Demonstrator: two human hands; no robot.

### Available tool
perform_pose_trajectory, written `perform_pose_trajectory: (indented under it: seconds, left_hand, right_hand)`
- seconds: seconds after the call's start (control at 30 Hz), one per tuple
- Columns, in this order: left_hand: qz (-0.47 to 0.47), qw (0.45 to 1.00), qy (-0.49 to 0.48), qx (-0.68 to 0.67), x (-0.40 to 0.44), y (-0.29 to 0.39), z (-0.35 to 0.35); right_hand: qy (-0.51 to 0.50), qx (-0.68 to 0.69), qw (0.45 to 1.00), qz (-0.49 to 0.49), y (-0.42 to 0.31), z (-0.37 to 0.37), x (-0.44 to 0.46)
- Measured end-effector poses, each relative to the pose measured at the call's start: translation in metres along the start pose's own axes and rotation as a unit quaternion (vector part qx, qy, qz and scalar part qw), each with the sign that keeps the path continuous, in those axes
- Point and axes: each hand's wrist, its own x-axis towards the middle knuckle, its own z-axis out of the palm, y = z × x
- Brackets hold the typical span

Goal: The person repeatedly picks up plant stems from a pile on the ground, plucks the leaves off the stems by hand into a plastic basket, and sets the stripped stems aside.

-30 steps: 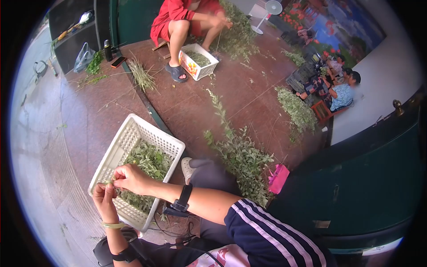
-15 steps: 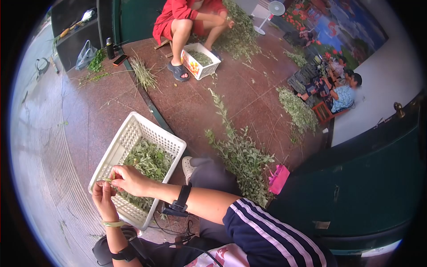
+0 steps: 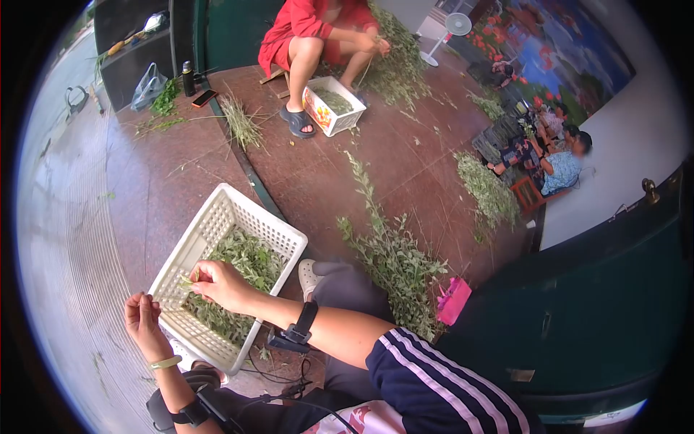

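Observation:
My right hand (image 3: 223, 286) is closed in a pinch over the white plastic basket (image 3: 196, 235), with a small green leaf sprig (image 3: 189, 279) at its fingertips. Beyond the basket's left rim, my left hand (image 3: 147, 324) is raised with thumb and fingers pressed together. Whatever it pinches is too small to make out. Loose grey-green leaves (image 3: 253, 260) cover the bottom of the basket. A heap of leafy stems (image 3: 401, 260) lies on the floor to the right, beyond my knee.
A person in red (image 3: 303, 36) sits ahead, handling stems beside a white box (image 3: 336, 119). Stripped stalks (image 3: 242, 123), a phone (image 3: 204, 98) and a black bottle (image 3: 188, 78) are at the back left. A pink bag (image 3: 453, 301) lies right. Other people (image 3: 560, 170) sit by the wall.
My hands have come apart from touching each other. The left hand moved left, outside the basket; the right moved slightly right with the sprig. The view shifted a little.

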Motion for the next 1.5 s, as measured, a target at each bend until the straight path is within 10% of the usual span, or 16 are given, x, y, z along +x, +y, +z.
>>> perform_pose_trajectory:
  seconds: [0.33,1.5]
  left_hand:
    - [-0.085,0.97,-0.223,0.046,-0.013,-0.005,0.021]
    - [-0.021,0.981,-0.181,0.066,-0.025,0.0,0.037]
  right_hand:
    - [-0.036,0.015,0.999,0.0,-0.006,0.006,-0.002]
    - [-0.072,0.052,0.996,0.028,-0.008,0.011,0.0]
